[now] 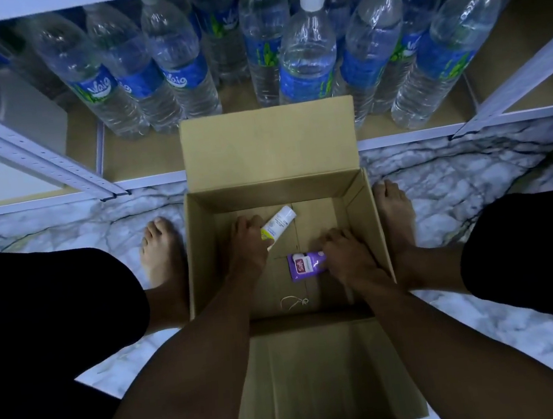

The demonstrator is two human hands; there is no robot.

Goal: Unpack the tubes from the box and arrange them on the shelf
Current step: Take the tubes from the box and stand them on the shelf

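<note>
- Head view: reaching both arms into the open brown cardboard box (273, 194) at centre frame.
- Gripping the white plastic tube with a yellow band (280, 221) in the left hand (249, 243), at the upper left of the box floor.
- Pinching the flat purple tube (305, 266) by its end with the right hand (345, 253), fingers curled.
- Seemingly picking out the only two tubes showing in the box.
- Needing next a lift clear of the walls, then room on the white metal shelf (131, 160) at top, beside the clear plastic water bottles (305, 51).

Matt cardboard box (271, 148); glossy plastic bottles (305, 51); polished marble floor (470, 166).
</note>
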